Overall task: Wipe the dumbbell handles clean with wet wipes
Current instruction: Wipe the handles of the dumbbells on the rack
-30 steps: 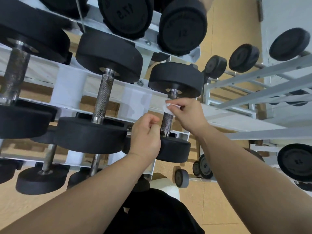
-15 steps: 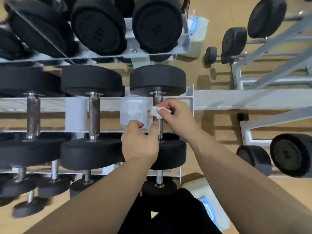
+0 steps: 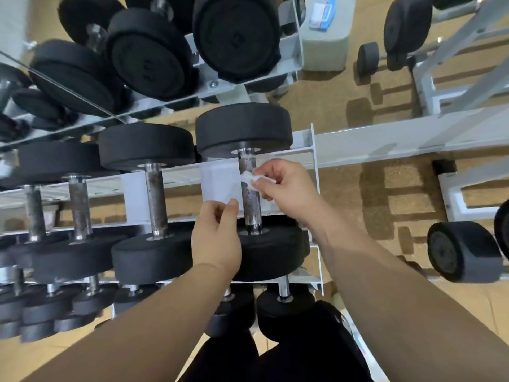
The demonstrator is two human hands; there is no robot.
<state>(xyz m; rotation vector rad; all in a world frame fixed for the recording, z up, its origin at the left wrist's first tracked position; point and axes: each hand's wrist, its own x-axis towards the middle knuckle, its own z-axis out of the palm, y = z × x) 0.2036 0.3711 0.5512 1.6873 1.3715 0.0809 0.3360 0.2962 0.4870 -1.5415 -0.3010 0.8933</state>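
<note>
- Dumbbell rack [image 3: 371, 142]: pale grey metal, several tiers, loaded with black round-headed dumbbells. The task's dumbbell is the rightmost one on the middle tier.
- Neighbouring handle [image 3: 154, 199]: just left of the task's dumbbell. Dull metal with brown speckling along its length.
- Left hand [image 3: 217, 241]: fingers curled, thumb laid against the forefinger. It is just beside the left side of the task's handle, near its lower half. Whether it pinches anything cannot be told.
- Dumbbell handle [image 3: 252, 213]: a straight knurled steel bar, dark grey and finely speckled, with a smooth bright collar at each end. It runs between the far head [image 3: 243, 128] and the near head [image 3: 275, 252], both matt black discs. A lighter, glossy patch shows just below the wipe.
- Wet wipe [image 3: 248, 178]: small, white, crumpled. It touches the upper half of the handle on its right side.
- Right hand [image 3: 289, 188]: thumb and fingertips pinch the wipe and hold it against the bar; the remaining fingers are curled in.
- Floor [image 3: 344, 92]: tan, with shadows of rack bars and dumbbells.
- Loose dumbbell [image 3: 465, 250]: black, lying at the far right, well apart from the hands.
</note>
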